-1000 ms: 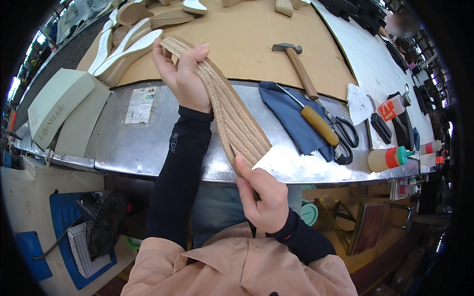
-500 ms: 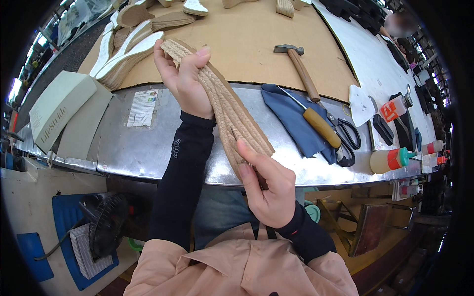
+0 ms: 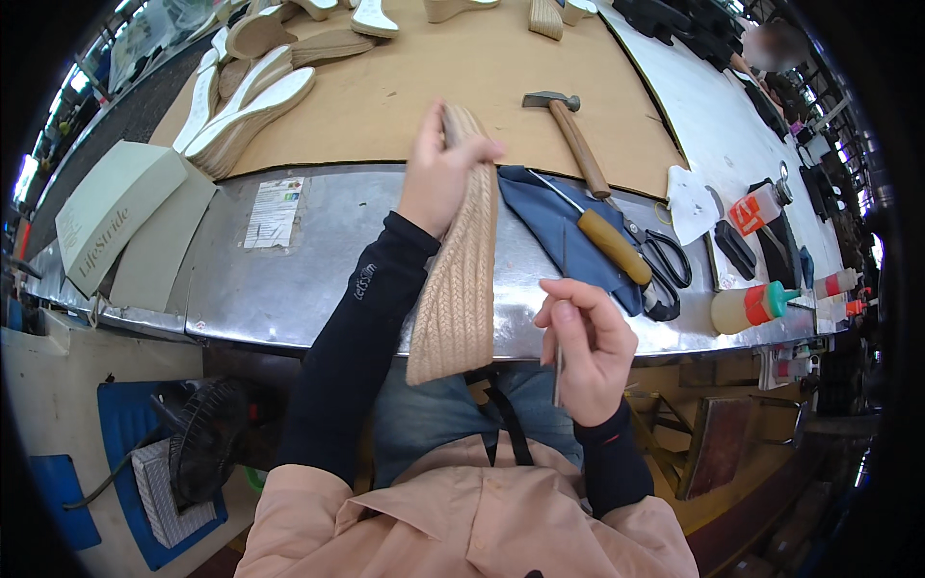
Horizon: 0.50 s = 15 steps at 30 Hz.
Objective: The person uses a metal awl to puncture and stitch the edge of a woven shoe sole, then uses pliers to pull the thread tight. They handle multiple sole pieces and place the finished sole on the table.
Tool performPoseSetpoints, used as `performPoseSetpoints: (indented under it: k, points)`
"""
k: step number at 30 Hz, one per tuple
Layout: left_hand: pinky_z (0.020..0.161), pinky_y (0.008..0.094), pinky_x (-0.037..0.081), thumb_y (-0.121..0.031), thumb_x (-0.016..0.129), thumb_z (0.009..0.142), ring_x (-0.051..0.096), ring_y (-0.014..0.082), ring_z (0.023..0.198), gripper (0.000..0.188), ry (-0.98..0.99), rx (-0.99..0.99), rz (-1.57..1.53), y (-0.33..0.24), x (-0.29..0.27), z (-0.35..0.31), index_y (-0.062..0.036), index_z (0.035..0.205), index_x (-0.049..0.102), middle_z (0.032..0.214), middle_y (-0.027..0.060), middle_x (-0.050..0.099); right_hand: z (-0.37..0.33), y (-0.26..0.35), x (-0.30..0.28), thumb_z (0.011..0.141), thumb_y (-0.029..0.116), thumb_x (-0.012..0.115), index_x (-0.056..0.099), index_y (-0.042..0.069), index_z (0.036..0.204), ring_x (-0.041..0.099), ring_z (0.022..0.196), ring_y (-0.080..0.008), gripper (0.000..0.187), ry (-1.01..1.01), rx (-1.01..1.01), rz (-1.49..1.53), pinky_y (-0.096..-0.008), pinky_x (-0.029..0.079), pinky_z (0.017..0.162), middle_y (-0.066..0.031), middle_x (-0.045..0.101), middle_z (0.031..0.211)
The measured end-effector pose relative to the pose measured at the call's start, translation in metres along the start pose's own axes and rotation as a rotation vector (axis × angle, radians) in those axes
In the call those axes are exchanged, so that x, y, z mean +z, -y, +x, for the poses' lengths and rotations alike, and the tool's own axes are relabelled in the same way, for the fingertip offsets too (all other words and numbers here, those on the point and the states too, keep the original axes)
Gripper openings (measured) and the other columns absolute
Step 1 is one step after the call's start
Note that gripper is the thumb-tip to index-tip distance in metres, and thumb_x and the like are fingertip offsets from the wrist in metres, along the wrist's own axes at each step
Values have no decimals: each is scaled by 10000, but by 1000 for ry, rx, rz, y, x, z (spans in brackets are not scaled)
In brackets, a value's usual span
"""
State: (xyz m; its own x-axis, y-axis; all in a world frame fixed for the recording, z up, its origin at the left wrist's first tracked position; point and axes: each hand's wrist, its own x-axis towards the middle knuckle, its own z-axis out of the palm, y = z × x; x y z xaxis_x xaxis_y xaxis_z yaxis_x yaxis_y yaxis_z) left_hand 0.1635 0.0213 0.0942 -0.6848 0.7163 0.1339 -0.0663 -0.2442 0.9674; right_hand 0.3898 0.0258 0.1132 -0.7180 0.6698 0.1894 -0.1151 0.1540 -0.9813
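Observation:
My left hand (image 3: 445, 178) grips a shoe wedge sole (image 3: 458, 299) near its narrow end, fingers wrapped behind it. Braided, straw-coloured rope bands cover its side, and its thick end hangs down over the table's front edge. To the right of the sole, my right hand (image 3: 588, 347) is closed on a thin pointed metal tool (image 3: 558, 376). The tool's slim tip points up in front of the blue cloth, apart from the sole. Whether the tool has one shaft or two, I cannot make out.
A hammer (image 3: 576, 144) lies on the cardboard sheet (image 3: 385, 116), with several wedge soles (image 3: 251, 111) at back left. A yellow-handled tool (image 3: 615, 248) rests on blue cloth (image 3: 530, 217) beside scissors (image 3: 667, 260). Right of them stands a glue bottle (image 3: 742, 308); a grey-green box (image 3: 125, 212) sits left.
My right hand and the tool have come away from the sole, moving right. My left hand has moved right and turned the sole more upright, its braided side now facing me.

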Motion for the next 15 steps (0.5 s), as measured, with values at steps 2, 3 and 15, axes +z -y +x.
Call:
performPoseSetpoints:
  k: [2, 3, 15]
  points:
    - [1041, 337, 393, -152, 675, 796, 496, 304, 1261, 873, 104, 28, 314, 11, 5, 1, 150, 1450, 182, 1367, 298, 459, 0, -5, -13, 903, -64, 504, 565, -42, 1273, 555, 734, -86, 375, 29, 23, 44, -197, 446, 656, -66, 610, 885]
    - [1070, 338, 356, -188, 686, 803, 443, 319, 1305, 885, 117, 40, 268, 14, 5, 1, 164, 1441, 185, 1401, 317, 408, 0, -9, -19, 883, -86, 505, 553, -41, 1294, 565, 782, -94, 417, 49, -17, 0, -205, 456, 693, -71, 607, 908]
    - [839, 343, 480, -253, 751, 796, 627, 218, 1004, 518, 368, -18, 611, -46, -46, -102, -4, 1228, 612, 1158, 123, 648, 48, -15, -57, 951, 126, 621, 597, -70, 1153, 614, 851, -118, 282, 169, -154, -32, -221, 492, 757, -71, 571, 1023]
